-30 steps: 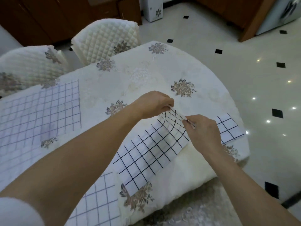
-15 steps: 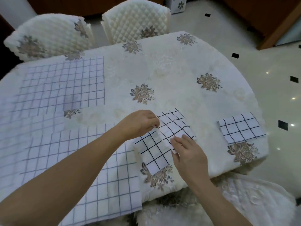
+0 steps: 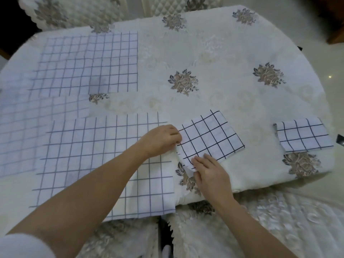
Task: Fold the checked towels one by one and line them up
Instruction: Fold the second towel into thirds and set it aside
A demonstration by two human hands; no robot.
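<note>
Folding: one small checked towel (image 3: 210, 136) lies in the middle by the table's near edge. It is doubled into a small rectangle, and its near-left corner is curled up off the cloth.
Left hand (image 3: 162, 140): fingers curled, pinching the small checked towel's left edge.
Right hand (image 3: 210, 170): fingers fairly straight, pressing on that towel's near edge just beside the raised corner.
Finished towel (image 3: 303, 136): one, folded flat, lying by the table's right rim, well apart from the towel in the hands.
Unfolded towels: three can be made out, spread flat and overlapping on the left half. The near towel (image 3: 104, 164) lies under the left forearm and hangs over the table's edge, the far towel (image 3: 89, 60) lies beyond it, and the faint towel (image 3: 22, 118) lies at the far left.
Tablecloth (image 3: 223, 62): one, cream, with scattered flower sprigs.
Chairs: two quilted backs at the far side, the left chair back (image 3: 74, 10) and the right chair back (image 3: 163, 4).
</note>
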